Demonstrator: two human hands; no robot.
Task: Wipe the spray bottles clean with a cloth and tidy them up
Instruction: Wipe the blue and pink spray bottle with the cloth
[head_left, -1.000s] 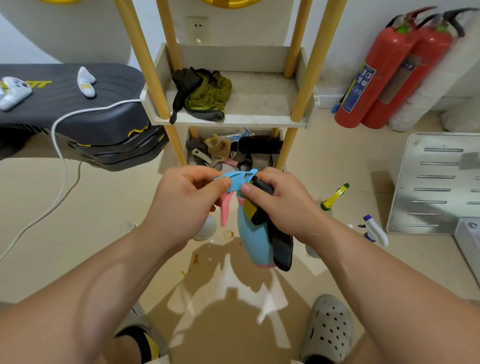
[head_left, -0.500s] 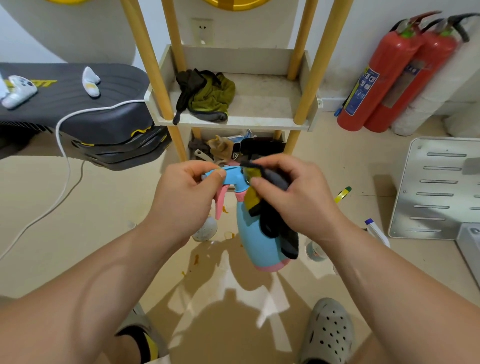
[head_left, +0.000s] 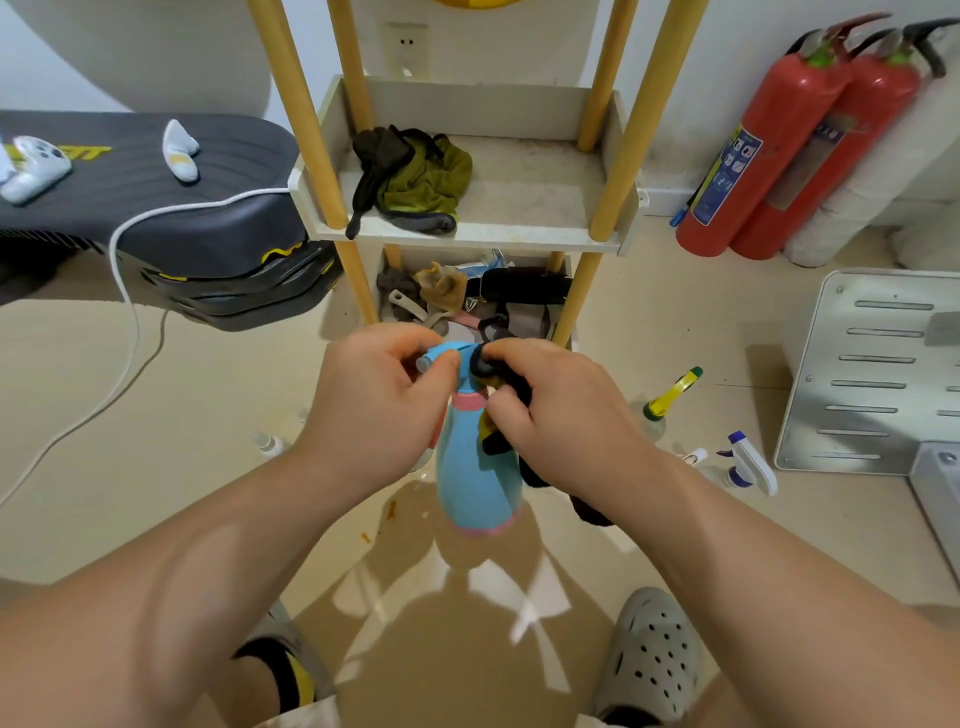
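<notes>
Position: the blue spray bottle (head_left: 475, 467) is held off the floor at the centre of the frame, between the two hands and in front of the wooden shelf (head_left: 467, 234). Its long axis runs near vertical, with the pink collar (head_left: 470, 401) uppermost and the base pointing down at the floor. The spray head (head_left: 447, 353) lies crosswise, nozzle end toward the left of the frame. Left hand (head_left: 374, 410): fingers curled, thumb and forefinger pinching the spray head at the nozzle end, so it appears to carry the bottle's weight. Right hand (head_left: 561, 421): fingers curled round a dark cloth (head_left: 519, 387), pressing it against the rear of the spray head just above the collar, with a loose tail of cloth hanging below the wrist. Assessment: the wiping hand sits at the top of the bottle, and the body lies directly beneath it along the same axis. The right hand is the nearer one for a downward pass. Two further bottles, a yellow-capped bottle (head_left: 670, 395) and a white-and-blue sprayer (head_left: 748, 460), lie on the floor at middle right, well apart from both hands.
</notes>
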